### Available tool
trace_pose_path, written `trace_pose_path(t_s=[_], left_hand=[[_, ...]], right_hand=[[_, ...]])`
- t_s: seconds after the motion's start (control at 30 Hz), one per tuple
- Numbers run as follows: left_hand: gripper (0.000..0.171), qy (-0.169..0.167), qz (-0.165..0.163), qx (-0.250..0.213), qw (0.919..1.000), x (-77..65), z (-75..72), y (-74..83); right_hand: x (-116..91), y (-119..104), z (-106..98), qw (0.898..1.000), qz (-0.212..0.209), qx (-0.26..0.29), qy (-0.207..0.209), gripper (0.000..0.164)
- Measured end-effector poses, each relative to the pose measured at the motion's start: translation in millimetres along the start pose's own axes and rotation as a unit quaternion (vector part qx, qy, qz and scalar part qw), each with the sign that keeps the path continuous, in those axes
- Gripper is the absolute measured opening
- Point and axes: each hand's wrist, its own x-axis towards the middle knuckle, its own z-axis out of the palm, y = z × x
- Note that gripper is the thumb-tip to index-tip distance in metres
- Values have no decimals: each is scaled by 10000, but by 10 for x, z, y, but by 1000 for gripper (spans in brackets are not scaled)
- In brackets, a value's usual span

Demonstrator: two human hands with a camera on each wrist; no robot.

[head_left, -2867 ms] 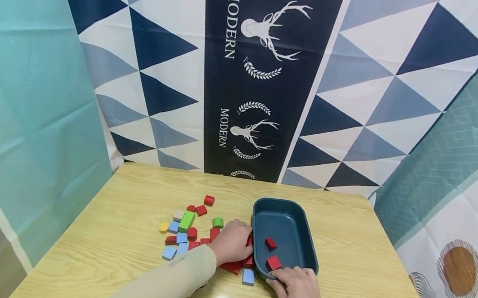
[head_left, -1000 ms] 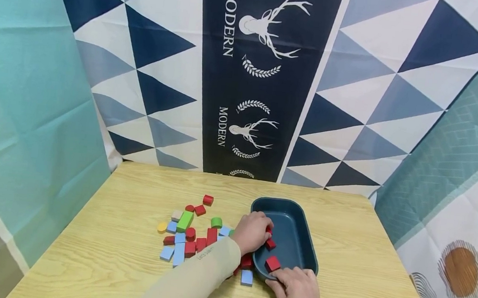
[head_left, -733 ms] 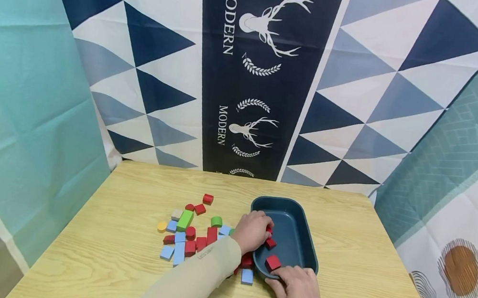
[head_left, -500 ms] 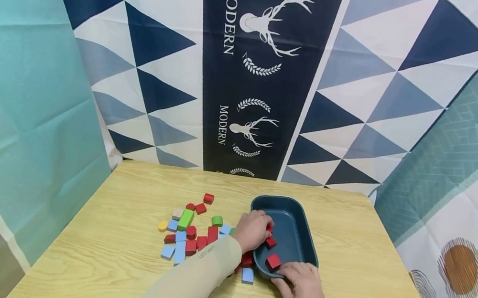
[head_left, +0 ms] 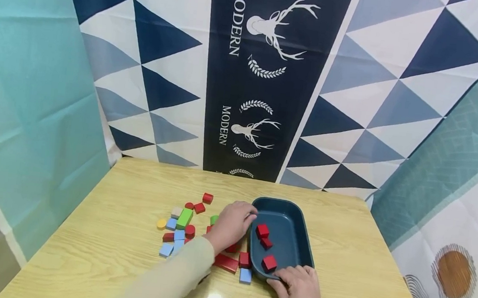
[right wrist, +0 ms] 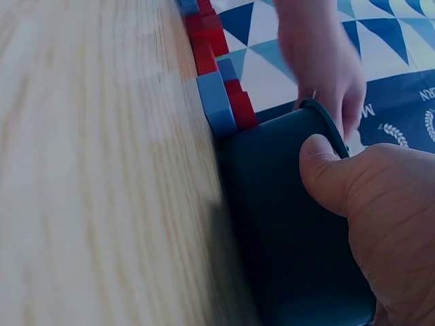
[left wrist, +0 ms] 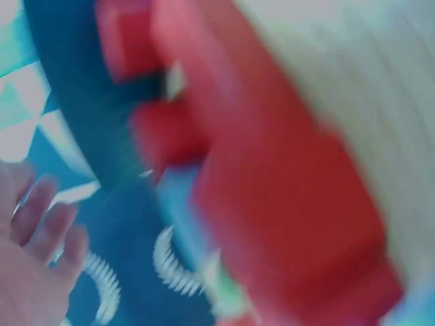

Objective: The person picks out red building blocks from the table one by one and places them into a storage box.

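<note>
Head: the left hand [head_left: 231, 225] has drawn back to the left rim of the blue tray [head_left: 288, 237]; a third red block [head_left: 263, 231] now sits inside with two more red blocks [head_left: 269, 263]. Left wrist: loosely spread fingers, holding nothing. Right wrist: the right hand [right wrist: 391, 210] grips the tray's rim.
</note>
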Motion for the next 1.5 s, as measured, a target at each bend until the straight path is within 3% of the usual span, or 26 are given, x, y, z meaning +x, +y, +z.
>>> trace_pose_path(t_s=[0.17, 0.33, 0.5, 0.63, 0.77, 0.93, 1.2, 1.4, 1.5], left_hand=[[27, -803, 20, 298, 9963, -397, -541, -164], [36, -1263, -48, 601, 9902, -997, -858, -352], [45, -1340, -125, 526, 9895, -1532, -889, -442], [45, -1363, -471, 521, 9882, -1741, -799, -436], [41, -1186, -680, 626, 9886, -1813, -703, -449], [34, -1013, -490, 808, 9904, -1817, -624, -453], [28, -1151, -363, 923, 9884, -1764, -622, -410], [32, -665, 118, 869, 9939, -1539, -735, -249], [33, -683, 346, 700, 9946, -1337, -790, -114]], right_hand=[[-32, -13, 0, 9997, 172, -101, -134, 17], [-38, -22, -19, 9993, 278, -159, -214, 17], [-14, -20, -38, 9996, 258, -98, -103, 17], [3, -7, -40, 9995, 282, -106, -43, 17], [5, 3, -29, 9995, 276, -109, -49, 17], [-19, -6, -15, 9995, 278, -99, -81, 18], [-21, -22, 15, 9996, 250, -55, -98, 17], [-13, -13, 37, 9996, 283, -18, -78, 17], [-8, -13, 44, 9996, 256, 34, -77, 17]])
